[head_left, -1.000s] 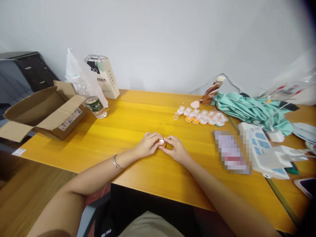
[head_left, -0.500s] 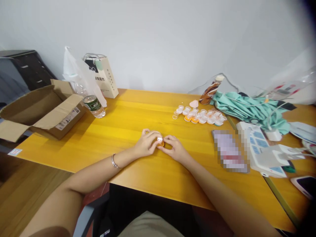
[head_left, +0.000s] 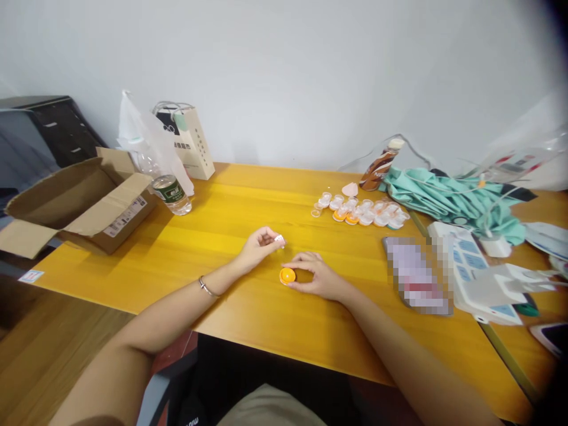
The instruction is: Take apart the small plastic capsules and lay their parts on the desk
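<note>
My left hand (head_left: 261, 245) is raised over the table, thumb and fingers pinched on a small white piece with dark marks (head_left: 279, 239). Its exact kind is too small to make out. Lower and to the right, my right hand (head_left: 317, 275) curls its thumb and fingers round the right side of a small round orange cup (head_left: 287, 276) on the tabletop. The cup faces up, and a rounded orange middle shows inside its rim. Between the two hands is a short gap.
Small clear-lidded cases (head_left: 366, 213), white and orange, stand in rows at the back right, near a brown drink bottle (head_left: 379, 165). A phone (head_left: 417, 275) and white power strip (head_left: 470, 266) lie right. An open cardboard box (head_left: 106, 207) and water bottle (head_left: 171, 192) are left.
My hands have come apart. My left hand has moved up and left with the white piece, while the orange cup is now lower, in my right hand's fingers.
</note>
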{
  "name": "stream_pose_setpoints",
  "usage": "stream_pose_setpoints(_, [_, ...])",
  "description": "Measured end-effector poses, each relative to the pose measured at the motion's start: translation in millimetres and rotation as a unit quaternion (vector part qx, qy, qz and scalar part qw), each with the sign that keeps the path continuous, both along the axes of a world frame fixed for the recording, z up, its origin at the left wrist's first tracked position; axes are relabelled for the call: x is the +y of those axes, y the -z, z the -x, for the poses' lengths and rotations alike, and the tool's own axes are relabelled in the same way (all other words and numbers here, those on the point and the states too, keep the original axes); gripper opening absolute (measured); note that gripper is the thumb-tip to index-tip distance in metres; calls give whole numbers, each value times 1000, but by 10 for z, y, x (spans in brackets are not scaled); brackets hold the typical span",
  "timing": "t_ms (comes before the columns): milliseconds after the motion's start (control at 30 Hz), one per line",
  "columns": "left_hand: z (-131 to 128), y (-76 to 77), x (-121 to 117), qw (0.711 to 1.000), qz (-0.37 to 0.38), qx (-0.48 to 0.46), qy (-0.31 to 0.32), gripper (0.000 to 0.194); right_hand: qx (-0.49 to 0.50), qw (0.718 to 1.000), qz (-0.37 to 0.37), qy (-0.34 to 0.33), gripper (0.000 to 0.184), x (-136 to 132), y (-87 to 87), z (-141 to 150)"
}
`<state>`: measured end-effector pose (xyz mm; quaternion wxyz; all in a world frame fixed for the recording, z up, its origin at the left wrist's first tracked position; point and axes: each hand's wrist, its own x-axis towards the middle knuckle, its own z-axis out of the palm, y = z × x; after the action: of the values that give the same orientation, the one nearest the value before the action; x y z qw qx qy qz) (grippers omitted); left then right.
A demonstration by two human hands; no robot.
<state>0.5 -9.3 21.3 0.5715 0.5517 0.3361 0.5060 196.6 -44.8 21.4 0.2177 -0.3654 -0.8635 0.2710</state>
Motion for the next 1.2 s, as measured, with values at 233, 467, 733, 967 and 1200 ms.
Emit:
stream_pose_setpoints(233, [14, -24, 7, 1000, 3, -3, 3, 27, 29, 999, 32, 16, 43, -44, -5, 29])
stream_pose_setpoints(467, [34, -76, -50, 985, -125, 114, -26, 26, 267, 943, 142, 137, 29, 45, -25, 47])
stream_pose_setpoints(733, [14, -364, 31, 898, -343, 274, -7, 19, 394, 873, 234, 169, 23, 131, -225, 227])
stream_pose_setpoints(967, [35, -438, 120, 882, -366, 297, 4, 28, 406, 866, 207, 205, 25, 265, -314, 257])
stream_pose_setpoints(1200, [41, -289, 26, 845, -427, 322, -23, 27, 420, 849, 252, 198, 28, 156, -174, 239])
